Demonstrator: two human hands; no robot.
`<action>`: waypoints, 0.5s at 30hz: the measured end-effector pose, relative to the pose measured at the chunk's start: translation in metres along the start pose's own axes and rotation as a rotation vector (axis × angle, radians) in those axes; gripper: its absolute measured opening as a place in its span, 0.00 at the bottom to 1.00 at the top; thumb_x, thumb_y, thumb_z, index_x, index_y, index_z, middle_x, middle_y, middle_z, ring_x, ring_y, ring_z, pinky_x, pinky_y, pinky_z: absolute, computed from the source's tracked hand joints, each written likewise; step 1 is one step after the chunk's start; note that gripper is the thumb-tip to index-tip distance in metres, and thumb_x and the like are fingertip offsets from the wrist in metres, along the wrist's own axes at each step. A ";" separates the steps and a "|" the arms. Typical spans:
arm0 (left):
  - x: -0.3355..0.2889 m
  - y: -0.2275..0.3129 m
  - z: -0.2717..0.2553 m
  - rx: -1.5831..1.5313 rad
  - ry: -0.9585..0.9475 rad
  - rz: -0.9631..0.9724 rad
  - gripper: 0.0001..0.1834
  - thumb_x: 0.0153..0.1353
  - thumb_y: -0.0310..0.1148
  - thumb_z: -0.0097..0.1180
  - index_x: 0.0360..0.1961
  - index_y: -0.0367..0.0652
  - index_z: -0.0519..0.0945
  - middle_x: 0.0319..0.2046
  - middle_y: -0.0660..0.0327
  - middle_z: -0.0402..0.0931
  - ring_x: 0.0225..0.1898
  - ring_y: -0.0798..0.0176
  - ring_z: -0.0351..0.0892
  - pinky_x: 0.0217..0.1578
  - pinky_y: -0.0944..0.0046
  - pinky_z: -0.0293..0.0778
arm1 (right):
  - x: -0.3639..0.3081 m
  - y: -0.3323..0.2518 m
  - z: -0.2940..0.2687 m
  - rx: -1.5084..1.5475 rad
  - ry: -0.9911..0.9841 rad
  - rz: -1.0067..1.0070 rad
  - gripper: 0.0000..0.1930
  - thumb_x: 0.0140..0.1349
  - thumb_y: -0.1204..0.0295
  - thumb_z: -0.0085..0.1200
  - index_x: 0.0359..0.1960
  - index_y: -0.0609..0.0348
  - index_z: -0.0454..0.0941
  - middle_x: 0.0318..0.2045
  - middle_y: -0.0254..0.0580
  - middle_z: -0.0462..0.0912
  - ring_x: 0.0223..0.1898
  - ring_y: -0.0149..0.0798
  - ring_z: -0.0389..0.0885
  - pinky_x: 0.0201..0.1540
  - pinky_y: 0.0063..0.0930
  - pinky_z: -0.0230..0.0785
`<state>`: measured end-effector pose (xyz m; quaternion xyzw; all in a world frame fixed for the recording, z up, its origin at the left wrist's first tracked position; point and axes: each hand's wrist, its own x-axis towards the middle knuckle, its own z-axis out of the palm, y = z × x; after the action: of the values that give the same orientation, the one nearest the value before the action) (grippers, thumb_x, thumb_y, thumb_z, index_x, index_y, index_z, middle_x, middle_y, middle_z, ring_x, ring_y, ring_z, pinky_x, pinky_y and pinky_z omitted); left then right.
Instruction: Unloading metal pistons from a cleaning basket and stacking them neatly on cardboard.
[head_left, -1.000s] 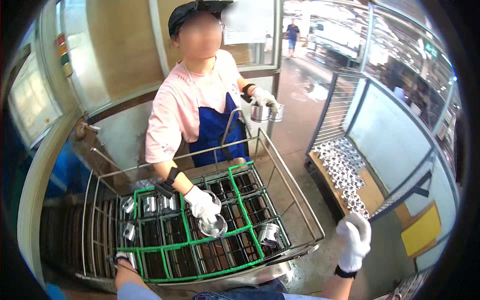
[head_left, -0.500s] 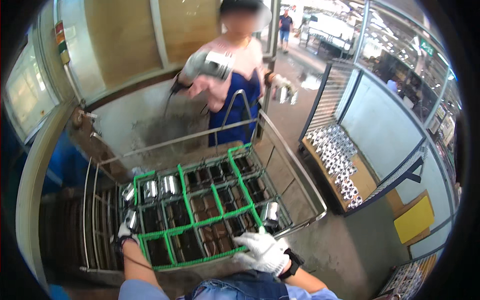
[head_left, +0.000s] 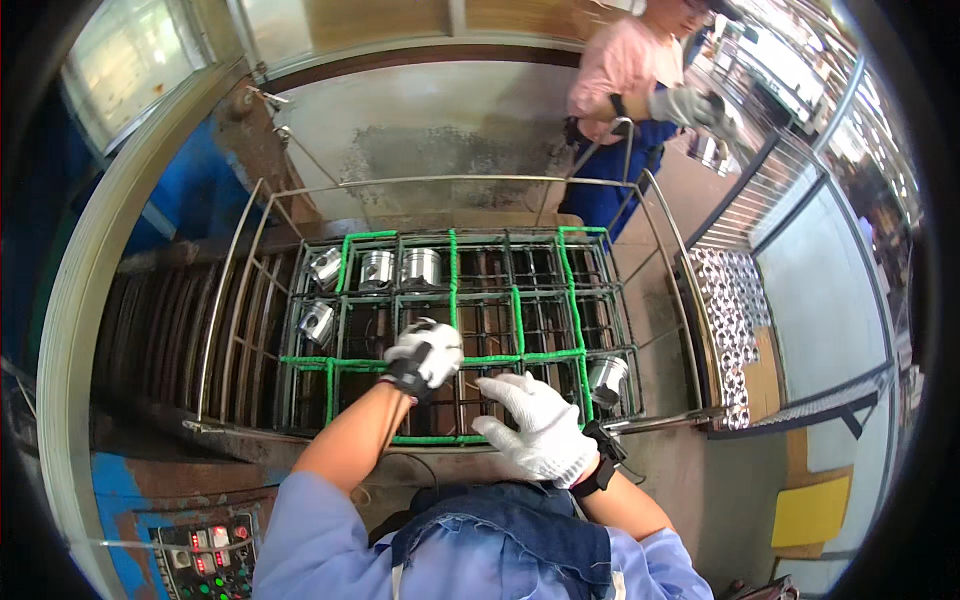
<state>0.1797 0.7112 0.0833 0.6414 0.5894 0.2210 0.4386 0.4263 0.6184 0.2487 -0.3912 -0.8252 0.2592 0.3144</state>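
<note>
Both my hands wear white gloves over a wire basket divided by dark rods and green-wrapped bars. My left hand hovers above the middle cells, fingers loosely bent and slightly apart, with nothing visible in it. Closer to me, my right hand is open above the front cells, its fingers spread. Shiny metal pistons stand or lean in some cells: one at the back left corner, a tilted piston in front of it, two more pistons along the back row, and a leaning piston at the front right.
A metal rail frame surrounds the basket. Slatted rollers extend left; a control panel is at lower left. Behind right, a co-worker holds shiny metal parts near a cart bearing many pistons. A yellow sheet is at right.
My left hand has left the piston at the basket's left edge and come over the middle. My right hand stays near the front. The co-worker has turned toward the cart; my view has shifted.
</note>
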 end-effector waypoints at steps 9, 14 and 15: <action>-0.053 0.099 -0.020 0.602 0.057 0.126 0.23 0.61 0.45 0.55 0.56 0.51 0.77 0.51 0.53 0.77 0.51 0.49 0.79 0.51 0.48 0.75 | -0.023 0.025 0.039 -0.363 -0.097 -0.290 0.04 0.58 0.69 0.56 0.33 0.51 0.82 0.38 0.37 0.84 0.34 0.45 0.84 0.35 0.38 0.78; -0.154 0.145 -0.042 0.200 0.584 0.065 0.19 0.64 0.44 0.57 0.54 0.54 0.79 0.44 0.55 0.81 0.43 0.52 0.83 0.43 0.58 0.79 | -0.018 0.027 0.038 -0.313 -0.054 -0.489 0.06 0.54 0.73 0.59 0.34 0.54 0.82 0.34 0.43 0.85 0.32 0.46 0.84 0.35 0.39 0.78; -0.181 0.139 -0.041 0.116 0.709 0.100 0.17 0.63 0.41 0.59 0.52 0.52 0.80 0.43 0.55 0.82 0.42 0.53 0.84 0.42 0.59 0.79 | -0.019 0.039 0.040 -0.243 -0.030 -0.568 0.10 0.55 0.74 0.60 0.39 0.58 0.81 0.36 0.44 0.84 0.33 0.45 0.84 0.36 0.39 0.78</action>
<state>0.1874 0.5631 0.2609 0.5767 0.6843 0.4172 0.1583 0.4257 0.6174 0.1890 -0.1757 -0.9310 0.0661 0.3132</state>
